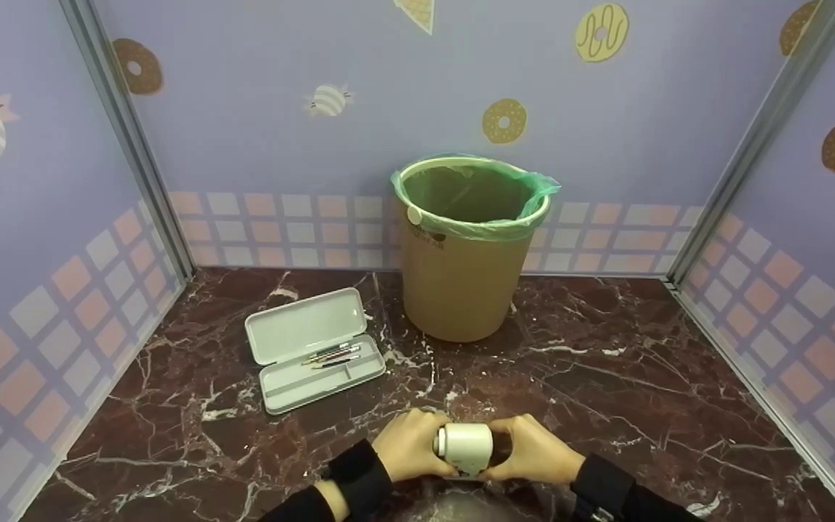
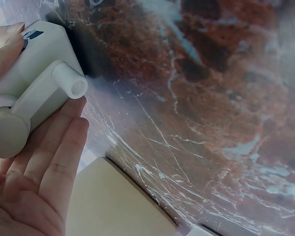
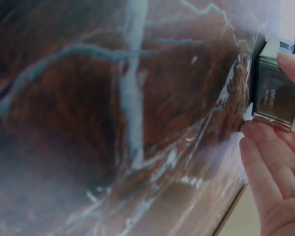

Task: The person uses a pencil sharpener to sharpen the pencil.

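Note:
A white crank pencil sharpener (image 1: 468, 441) is at the front middle of the table, between both hands. My left hand (image 1: 410, 446) grips it from the crank side, with the thumb above and the fingers along the far side. In the left wrist view, the crank handle (image 2: 39, 96) and its knob face that palm. From the opposite side my right hand (image 1: 537, 453) holds the sharpener. Its thumb and fingers pinch the body around a dark see-through shavings drawer (image 3: 278, 96), as the right wrist view shows.
An open white pencil case (image 1: 305, 326) lies left of centre, with several pencils (image 1: 330, 355) inside. Behind it to the right stands a tan bin (image 1: 461, 290) lined with a green bag (image 1: 490, 230). Patterned panels wall in the dark marbled table (image 1: 606, 384) at the back and sides.

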`<state>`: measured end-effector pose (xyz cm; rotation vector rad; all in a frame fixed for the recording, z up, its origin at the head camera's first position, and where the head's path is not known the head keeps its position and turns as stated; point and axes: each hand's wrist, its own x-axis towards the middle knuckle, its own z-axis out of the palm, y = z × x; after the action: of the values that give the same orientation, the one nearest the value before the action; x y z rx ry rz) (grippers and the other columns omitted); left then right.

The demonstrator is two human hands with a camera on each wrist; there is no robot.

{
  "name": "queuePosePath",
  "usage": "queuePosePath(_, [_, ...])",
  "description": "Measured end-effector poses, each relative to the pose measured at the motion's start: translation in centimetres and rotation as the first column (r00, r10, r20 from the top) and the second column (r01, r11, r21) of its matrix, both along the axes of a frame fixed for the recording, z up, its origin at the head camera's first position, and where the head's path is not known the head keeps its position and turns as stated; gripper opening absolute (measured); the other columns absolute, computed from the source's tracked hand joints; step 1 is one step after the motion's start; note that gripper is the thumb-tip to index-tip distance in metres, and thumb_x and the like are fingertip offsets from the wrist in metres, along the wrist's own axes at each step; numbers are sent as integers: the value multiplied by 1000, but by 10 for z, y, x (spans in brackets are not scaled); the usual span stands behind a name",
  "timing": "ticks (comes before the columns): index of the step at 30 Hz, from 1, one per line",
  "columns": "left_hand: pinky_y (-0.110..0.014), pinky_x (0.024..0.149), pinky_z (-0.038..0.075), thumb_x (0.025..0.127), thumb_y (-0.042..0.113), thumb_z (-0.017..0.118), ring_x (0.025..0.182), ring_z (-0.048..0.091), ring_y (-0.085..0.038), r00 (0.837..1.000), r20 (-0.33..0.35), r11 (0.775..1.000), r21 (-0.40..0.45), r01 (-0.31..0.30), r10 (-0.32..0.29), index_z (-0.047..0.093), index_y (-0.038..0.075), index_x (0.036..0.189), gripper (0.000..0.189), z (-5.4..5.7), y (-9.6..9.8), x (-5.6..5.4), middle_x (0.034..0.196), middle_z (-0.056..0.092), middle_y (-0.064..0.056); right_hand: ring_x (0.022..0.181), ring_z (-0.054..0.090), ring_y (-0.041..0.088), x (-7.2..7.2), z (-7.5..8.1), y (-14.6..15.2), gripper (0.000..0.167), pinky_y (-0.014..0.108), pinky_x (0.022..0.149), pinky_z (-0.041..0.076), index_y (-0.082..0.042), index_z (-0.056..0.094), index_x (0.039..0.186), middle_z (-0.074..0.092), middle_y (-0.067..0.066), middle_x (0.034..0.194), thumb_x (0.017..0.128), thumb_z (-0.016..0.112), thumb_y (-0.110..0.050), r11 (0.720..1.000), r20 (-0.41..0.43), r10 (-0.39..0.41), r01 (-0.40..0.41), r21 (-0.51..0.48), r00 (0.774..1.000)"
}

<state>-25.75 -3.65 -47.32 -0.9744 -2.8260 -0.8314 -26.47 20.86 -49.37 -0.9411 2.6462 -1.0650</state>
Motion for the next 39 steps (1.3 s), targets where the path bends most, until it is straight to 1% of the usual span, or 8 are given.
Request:
queuePosePath(7, [-15,56,44,61,30,96,60,55,0,1000,20,1000,-9,12,-12,74,11,92,43,2,0,0,79,76,1,90,74,1,2,1,4,48,21,80,60,-7,73,115,80,3,103,74,90,-26,1000,55,8,-7,-26,998])
queuePosePath(14, [-16,56,43,61,28,96,60,55,0,1000,18,1000,-7,10,-10,74,9,91,42,2,0,-1,79,76,0,104,76,13,4,1,12,54,28,91,61,0,70,121,78,13,115,76,89,-22,997,134,15,-5,-76,991])
queuePosePath(19, [-15,57,44,61,29,96,61,56,-1,1000,18,1000,-3,16,-16,74,9,91,42,2,2,-1,80,76,-1,102,77,13,5,1,23,53,25,89,61,0,71,119,78,14,115,76,89,-25,999,94,3,1,-49,996])
queuePosePath(24, [-16,58,45,61,27,96,62,58,-2,999,39,1000,4,8,-9,74,9,92,43,2,1,0,82,76,-1,104,77,20,9,1,40,55,27,88,62,1,70,121,76,17,117,78,89,-27,1000,86,-4,7,-30,996])
queuePosePath(29, [-17,58,45,61,28,96,62,58,-2,999,44,1000,1,8,-8,73,9,93,43,2,-1,1,82,76,-1,106,76,25,13,2,53,57,33,90,62,0,69,122,76,16,119,80,87,-34,999,83,-44,42,18,996])
queuePosePath(33, [-17,58,46,61,28,96,62,59,-2,999,42,1000,-1,4,-4,73,9,92,43,3,-1,1,82,76,-1,107,75,26,15,3,59,56,36,90,62,-2,69,123,76,15,120,81,86,-35,998,101,-60,59,10,993])
queuePosePath(35, [-17,58,45,61,28,96,62,58,-2,999,38,1000,-1,1,-1,73,9,92,43,3,-1,1,81,76,-1,106,76,25,16,3,62,57,35,90,62,-2,70,123,76,16,120,80,86,-36,998,88,-65,65,6,994])
queuePosePath(39, [-16,57,44,60,28,96,61,56,-1,999,35,1000,-1,-5,5,73,9,91,43,2,0,2,80,75,-1,106,75,30,17,8,68,59,38,90,62,2,67,124,74,20,121,82,85,-35,998,78,-65,65,9,995])
